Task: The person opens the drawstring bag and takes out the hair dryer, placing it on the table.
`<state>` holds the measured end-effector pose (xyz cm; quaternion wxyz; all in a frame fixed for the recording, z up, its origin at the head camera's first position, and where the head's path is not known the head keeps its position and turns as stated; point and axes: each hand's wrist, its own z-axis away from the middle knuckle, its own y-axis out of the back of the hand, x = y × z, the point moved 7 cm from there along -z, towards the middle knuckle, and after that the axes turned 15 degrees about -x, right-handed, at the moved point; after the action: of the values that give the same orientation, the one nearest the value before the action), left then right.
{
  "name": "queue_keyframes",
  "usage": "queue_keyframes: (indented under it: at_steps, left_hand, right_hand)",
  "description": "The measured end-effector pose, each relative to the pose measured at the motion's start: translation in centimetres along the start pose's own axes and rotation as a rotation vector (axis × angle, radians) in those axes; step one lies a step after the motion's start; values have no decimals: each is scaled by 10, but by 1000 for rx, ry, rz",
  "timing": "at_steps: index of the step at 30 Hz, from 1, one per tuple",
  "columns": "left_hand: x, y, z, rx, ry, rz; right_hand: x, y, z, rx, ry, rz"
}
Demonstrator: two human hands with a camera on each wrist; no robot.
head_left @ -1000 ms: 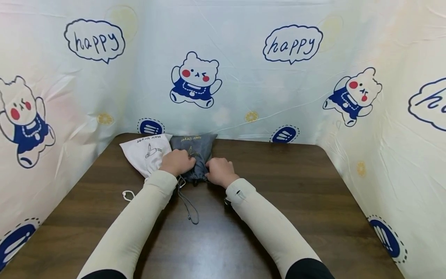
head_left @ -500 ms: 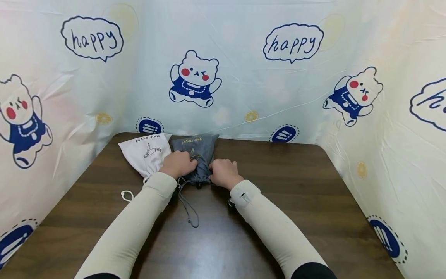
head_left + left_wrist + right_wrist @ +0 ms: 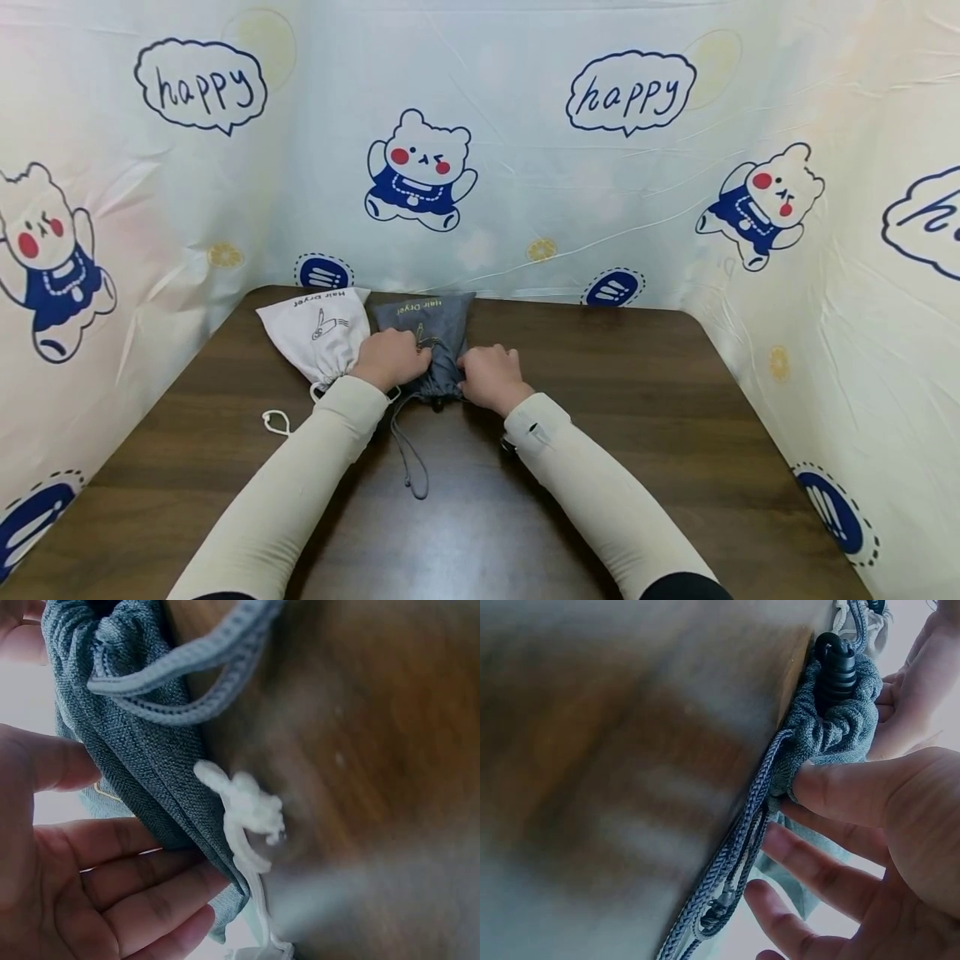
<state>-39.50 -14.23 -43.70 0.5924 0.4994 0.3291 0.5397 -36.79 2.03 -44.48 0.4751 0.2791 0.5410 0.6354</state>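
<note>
A grey drawstring bag [image 3: 453,318] printed "Hair Dryer" lies on the table, its gathered mouth [image 3: 832,735] facing me. My left hand [image 3: 392,358] holds the bag's left side, thumb on one face and fingers on the other in the left wrist view. At the right of the mouth, my right hand [image 3: 492,377] pinches the cloth between thumb and index finger; its other fingers are spread. A black ribbed piece [image 3: 836,671] pokes out of the mouth. The grey drawstring [image 3: 408,454] trails toward me. Left of it lies a white drawstring bag [image 3: 311,329], also printed "Hair Dryer".
The white bag's cord [image 3: 276,422] makes a loop on the table left of my left forearm. Brown wooden table [image 3: 637,400] surface extends to the right and in front. A printed cloth curtain [image 3: 525,208] stands along the table's back and sides.
Both hands and the grey bag have shifted slightly right and toward me, opening a small gap beside the white bag. The white bag stays where it was.
</note>
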Motion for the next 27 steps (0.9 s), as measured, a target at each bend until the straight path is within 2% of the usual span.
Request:
queue_keyframes:
  at_steps: [17,27]
  left_hand:
    - [16,-5,8,10,2,23]
    - [30,-9,14,19,-24,17]
  right_hand:
    - [11,1,15,32,26,24]
    - [17,-1,26,21,25,-14]
